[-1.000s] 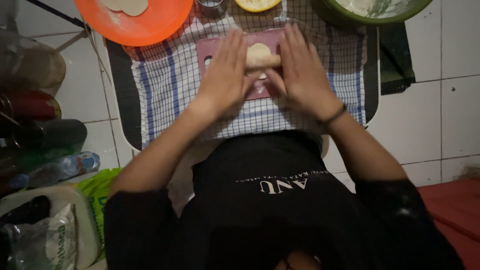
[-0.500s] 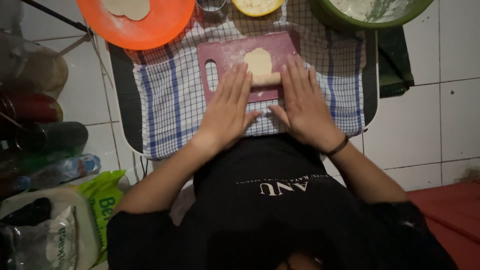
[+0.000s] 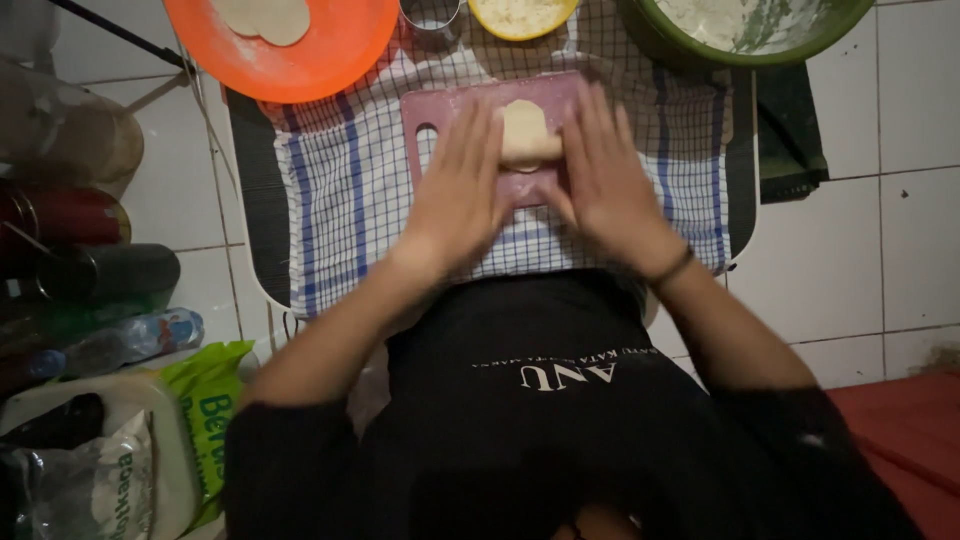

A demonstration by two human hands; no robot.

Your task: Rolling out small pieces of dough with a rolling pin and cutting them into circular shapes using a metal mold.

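Your left hand [image 3: 458,195] and right hand [image 3: 605,180], fingers spread flat, pressed a rolling pin over the dough [image 3: 524,133]; it was partly flattened, while finished rounds [image 3: 267,17] lay on the orange plate [image 3: 340,60].

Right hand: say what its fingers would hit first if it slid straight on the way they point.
The right hand points up the pink cutting board, past the dough. Going straight on, its fingers would probably first meet the yellow bowl beyond the board's far edge, though depth is unclear.

Black sleeved top, dark band [image 3: 672,268] on right wrist.
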